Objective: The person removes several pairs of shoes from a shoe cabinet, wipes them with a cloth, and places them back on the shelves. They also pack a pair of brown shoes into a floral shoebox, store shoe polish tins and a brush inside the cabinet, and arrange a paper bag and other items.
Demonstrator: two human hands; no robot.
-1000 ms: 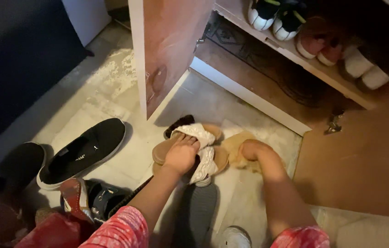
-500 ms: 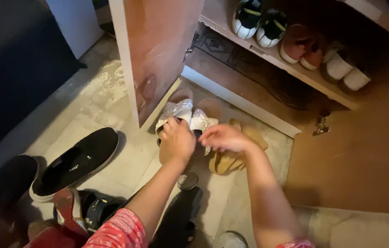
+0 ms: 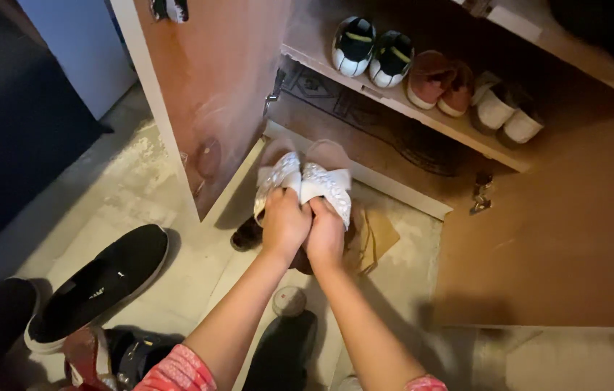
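Fingers of the left hand (image 3: 284,222) and right hand (image 3: 325,230) are closed on a pair of white-strapped sandals (image 3: 305,181), held side by side above the floor (image 3: 140,195) before the open shoe cabinet (image 3: 365,134). One sandal could slip loose onto the tan sandals (image 3: 372,235) beneath, since each hand pinches only its heel.

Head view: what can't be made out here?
- Sandals: heel ends hidden under left hand and right hand.
- Tan slipper: mostly behind the hands.
- Multicoloured shoe: cut by the bottom edge.
- Upper shelf: contents lost in shadow.
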